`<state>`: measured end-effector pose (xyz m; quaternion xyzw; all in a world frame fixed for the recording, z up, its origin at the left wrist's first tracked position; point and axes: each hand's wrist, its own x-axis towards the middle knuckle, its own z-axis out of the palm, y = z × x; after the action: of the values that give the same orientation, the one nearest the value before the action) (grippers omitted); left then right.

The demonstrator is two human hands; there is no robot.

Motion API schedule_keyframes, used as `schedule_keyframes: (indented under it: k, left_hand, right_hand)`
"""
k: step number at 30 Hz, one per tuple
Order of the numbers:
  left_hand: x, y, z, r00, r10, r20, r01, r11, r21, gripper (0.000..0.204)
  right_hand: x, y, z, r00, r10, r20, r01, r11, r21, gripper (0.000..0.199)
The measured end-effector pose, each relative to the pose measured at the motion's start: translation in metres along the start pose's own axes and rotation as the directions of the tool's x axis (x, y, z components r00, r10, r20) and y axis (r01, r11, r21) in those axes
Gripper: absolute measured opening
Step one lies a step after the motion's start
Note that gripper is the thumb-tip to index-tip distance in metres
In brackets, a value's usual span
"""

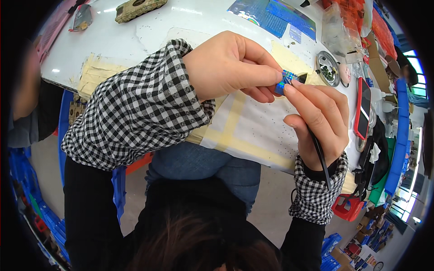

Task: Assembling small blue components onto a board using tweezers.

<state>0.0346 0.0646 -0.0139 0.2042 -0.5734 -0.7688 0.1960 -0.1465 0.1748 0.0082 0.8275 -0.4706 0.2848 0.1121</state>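
Observation:
Between the thumb and fingers of my left hand (242, 67) is a small shiny blue piece (282, 84) with a glittery surface; its exact kind is too small to tell. My right hand (318, 113) is closed around slim black tweezers (320, 151), whose rear end sticks out below the palm. The right fingertips meet the blue piece from the right, and the tweezers' tips are mostly hidden there. Both hands are raised over a white sheet (257, 124) fixed with yellowish tape and sprinkled with tiny dark specks.
A round dish (327, 67) of small dark green bits stands to the right, near a red-edged phone (362, 108). Blue shiny sticker sheets (275, 18) lie at the back. At the far left are a camouflage-coloured model part (140, 9) and a small plastic bag (81, 19).

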Motion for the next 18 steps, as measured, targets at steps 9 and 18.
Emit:
schedule_keyframes:
  k: [9, 18]
  left_hand:
    - [-0.0005, -0.0013, -0.0001, 0.998, 0.061, -0.003, -0.061, 0.996, 0.068, 0.023]
    - [0.0008, -0.0039, 0.0015, 0.996, 0.084, -0.001, -0.084, 0.992, 0.09, 0.022]
  right_hand:
    - [0.0027, -0.0018, 0.0002, 1.0, 0.014, -0.017, -0.014, 0.999, 0.041, 0.037]
    - [0.0016, -0.0001, 0.0024, 0.999, -0.006, -0.037, 0.007, 0.999, 0.032, 0.036]
